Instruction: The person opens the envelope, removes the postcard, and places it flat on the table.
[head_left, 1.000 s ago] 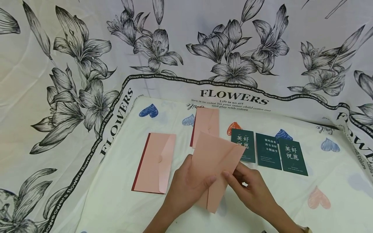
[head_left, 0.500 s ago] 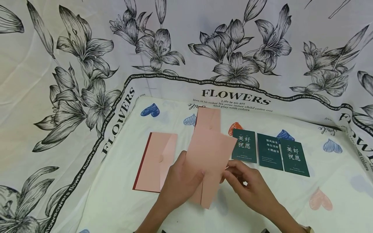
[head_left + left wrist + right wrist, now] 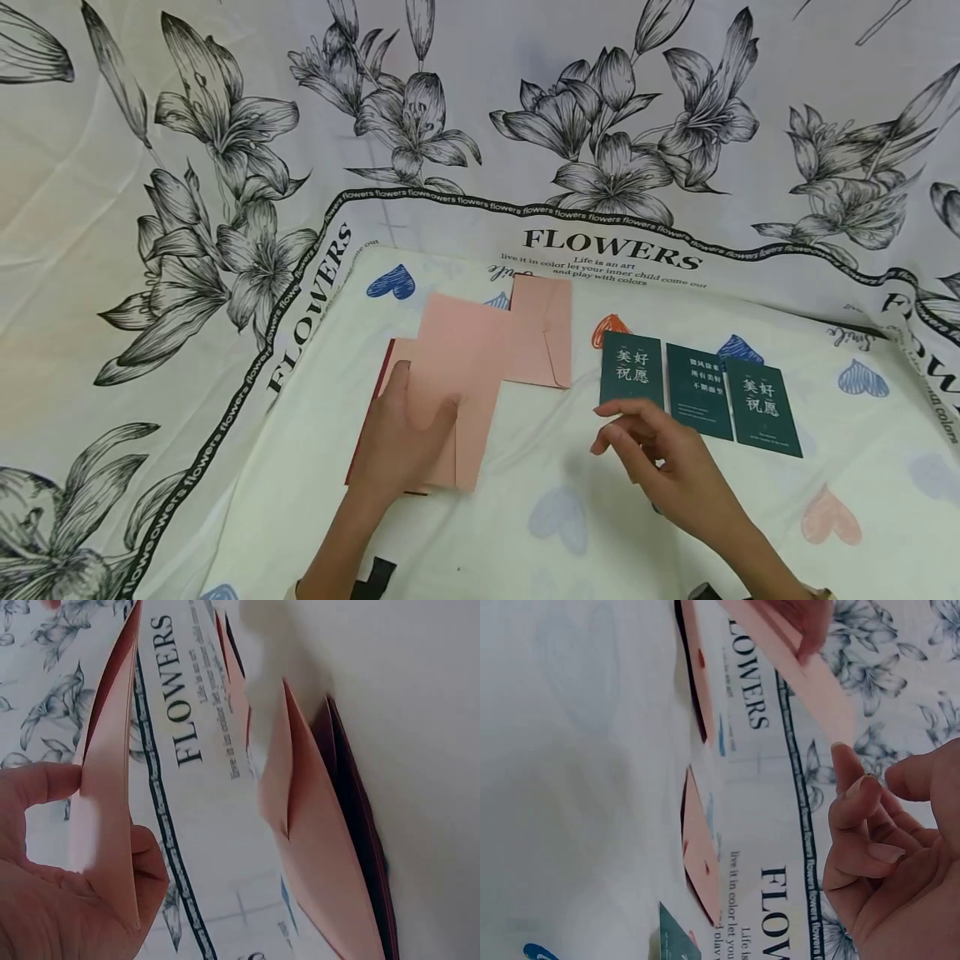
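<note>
In the left hand (image 3: 401,433), a pink envelope (image 3: 472,350) was pinched between the thumb and the fingers behind it, raised above the cloth (image 3: 540,450), to the left of the far envelope (image 3: 536,350) and toward its near side. By that hold, it may be judged, the thin paper was kept steady from one side while much of its face was left uncovered. Nothing could be seen gripped by the right hand (image 3: 667,467); its fingers were loosely bent in the air, to the right of the far envelope and on its near side, well apart from the paper being held. Left of the far envelope, a red-edged envelope (image 3: 405,350) was laid on the cloth, partly hidden from the head view. To the right of the far envelope, three green cards (image 3: 699,392) were set in a row, lettering upward, presumably so that each could be read and lifted singly.
</note>
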`<state>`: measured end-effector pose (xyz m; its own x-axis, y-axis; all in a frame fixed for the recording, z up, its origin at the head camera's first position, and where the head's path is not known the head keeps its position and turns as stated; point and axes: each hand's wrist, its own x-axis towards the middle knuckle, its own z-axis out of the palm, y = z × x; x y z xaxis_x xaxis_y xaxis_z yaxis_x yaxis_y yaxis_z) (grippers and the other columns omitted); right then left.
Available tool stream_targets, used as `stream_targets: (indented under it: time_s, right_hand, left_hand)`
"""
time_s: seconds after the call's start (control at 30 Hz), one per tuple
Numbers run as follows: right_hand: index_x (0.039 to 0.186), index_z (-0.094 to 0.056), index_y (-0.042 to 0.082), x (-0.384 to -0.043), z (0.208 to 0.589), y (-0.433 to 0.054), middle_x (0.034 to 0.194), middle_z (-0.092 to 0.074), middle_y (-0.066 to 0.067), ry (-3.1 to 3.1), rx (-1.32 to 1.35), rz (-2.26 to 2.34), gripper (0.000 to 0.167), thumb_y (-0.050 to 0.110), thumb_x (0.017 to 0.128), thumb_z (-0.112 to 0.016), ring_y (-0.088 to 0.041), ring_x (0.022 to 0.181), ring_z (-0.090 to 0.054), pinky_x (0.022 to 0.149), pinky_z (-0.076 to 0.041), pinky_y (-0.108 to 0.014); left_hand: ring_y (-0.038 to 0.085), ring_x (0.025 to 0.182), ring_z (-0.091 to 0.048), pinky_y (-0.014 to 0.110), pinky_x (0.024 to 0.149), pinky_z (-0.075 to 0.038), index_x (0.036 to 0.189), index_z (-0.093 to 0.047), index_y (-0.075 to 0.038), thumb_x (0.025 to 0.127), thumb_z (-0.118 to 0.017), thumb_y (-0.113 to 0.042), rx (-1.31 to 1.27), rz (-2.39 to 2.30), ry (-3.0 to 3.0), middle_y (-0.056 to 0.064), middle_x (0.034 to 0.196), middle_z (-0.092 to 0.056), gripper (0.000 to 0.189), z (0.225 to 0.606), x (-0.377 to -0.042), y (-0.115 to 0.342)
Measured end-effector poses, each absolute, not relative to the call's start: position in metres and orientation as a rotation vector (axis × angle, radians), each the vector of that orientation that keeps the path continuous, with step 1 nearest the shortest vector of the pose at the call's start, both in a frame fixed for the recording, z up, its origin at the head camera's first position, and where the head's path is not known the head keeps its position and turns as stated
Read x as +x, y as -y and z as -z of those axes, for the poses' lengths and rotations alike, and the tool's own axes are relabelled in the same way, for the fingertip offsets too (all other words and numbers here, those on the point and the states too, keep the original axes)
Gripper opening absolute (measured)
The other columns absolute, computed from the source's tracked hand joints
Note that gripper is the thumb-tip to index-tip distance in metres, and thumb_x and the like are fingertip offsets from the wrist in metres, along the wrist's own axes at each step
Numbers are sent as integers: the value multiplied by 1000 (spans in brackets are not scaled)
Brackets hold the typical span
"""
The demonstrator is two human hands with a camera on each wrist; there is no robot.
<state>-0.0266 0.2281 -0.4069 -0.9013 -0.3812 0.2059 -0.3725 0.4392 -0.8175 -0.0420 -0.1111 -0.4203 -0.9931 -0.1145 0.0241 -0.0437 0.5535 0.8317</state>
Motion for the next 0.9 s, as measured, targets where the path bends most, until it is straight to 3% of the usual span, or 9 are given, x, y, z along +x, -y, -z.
stream_targets:
  time_s: [0.2, 0.5, 0.73, 0.9]
  right_hand:
    - [134, -60, 24, -27, 409, -233, 99, -76, 8, -2642, -681, 1519, 31, 6, 108, -60, -10, 57, -52, 52, -49, -26]
    - [133, -61, 24, -28, 412, -234, 100, -77, 4, -2630, -676, 1516, 31, 6, 108, -60, -10, 59, -54, 52, -49, -26]
    - [134, -60, 25, -29, 414, -234, 100, -77, 3, -2613, -666, 1516, 31, 7, 109, -60, -11, 60, -56, 51, -49, -26]
    - [134, -59, 26, -30, 415, -235, 101, -77, 0, -2602, -634, 1506, 29, 10, 109, -60, -12, 60, -57, 51, -49, -27]
  left_hand:
    - [31, 102, -67, 51, 86, -54, 148, -41, -9, 101, -68, -48, 208, 1371, 2816, 21, 125, -68, 66, 423, -48, 134]
    - [32, 101, -68, 52, 86, -53, 147, -41, -8, 102, -67, -48, 234, 1332, 2857, 23, 124, -69, 66, 430, -48, 151]
    - [33, 95, -69, 52, 83, -54, 145, -40, -4, 103, -68, -38, 222, 1288, 2916, 25, 117, -69, 61, 436, -50, 157]
    - [38, 101, -69, 57, 86, -54, 148, -36, 3, 104, -64, -27, 163, 1281, 2956, 31, 123, -66, 60, 440, -49, 161]
